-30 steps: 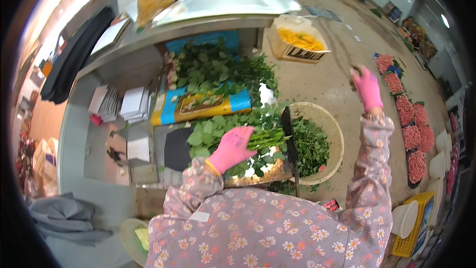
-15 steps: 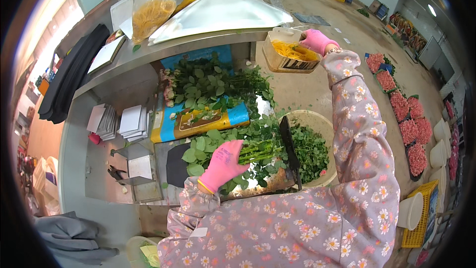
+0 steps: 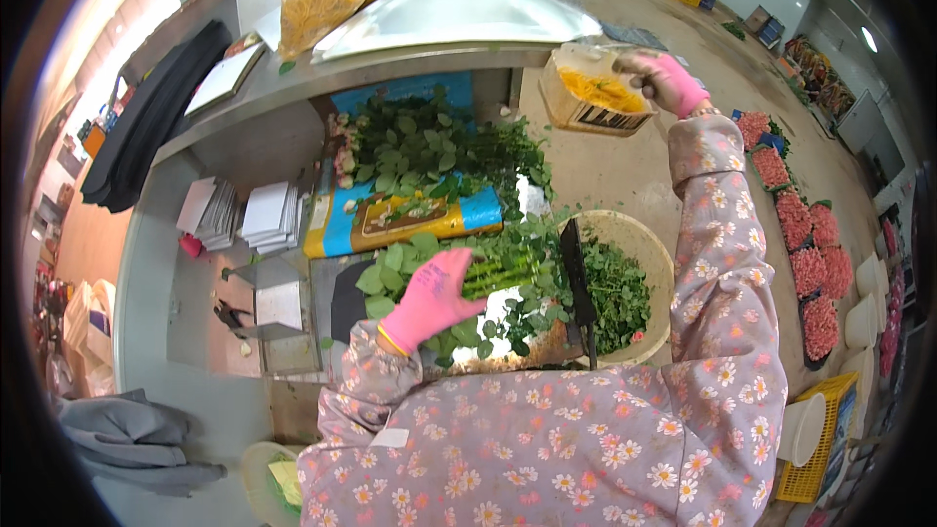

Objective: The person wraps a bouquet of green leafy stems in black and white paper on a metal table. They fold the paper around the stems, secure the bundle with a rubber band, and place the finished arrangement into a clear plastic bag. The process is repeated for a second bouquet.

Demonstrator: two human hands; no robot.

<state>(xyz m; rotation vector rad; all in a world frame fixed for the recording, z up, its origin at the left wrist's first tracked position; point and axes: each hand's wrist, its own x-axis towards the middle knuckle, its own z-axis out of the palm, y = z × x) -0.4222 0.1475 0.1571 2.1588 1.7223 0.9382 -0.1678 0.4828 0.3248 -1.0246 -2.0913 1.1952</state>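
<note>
My left hand [image 3: 432, 301], in a pink glove, is closed round a bunch of green leafy flower stems [image 3: 493, 278] lying on the worktop. The stem ends point right, toward an upright black blade-like bar [image 3: 578, 283]. Out at the upper right, my right hand [image 3: 666, 84], in a pink glove with a dark, soiled palm, is just beside a box of yellow rubber bands [image 3: 600, 93]. Its fingers are bent together; what they hold, if anything, is too small to make out.
A round bin [image 3: 625, 332] of cut leaves stands beyond the black bar. Pale roses with leafy stems [image 3: 420, 141] lie farther back, behind a yellow and blue wrapped pack [image 3: 405, 224]. White cards [image 3: 271, 217] and pliers-like cutters [image 3: 231, 313] are at the left. A metal shelf [image 3: 439, 56] overhangs the back.
My right hand has come away from the rubber band box, moving right and turning so its palm side shows. My left hand keeps its hold on the stems. The whole view has shifted slightly.
</note>
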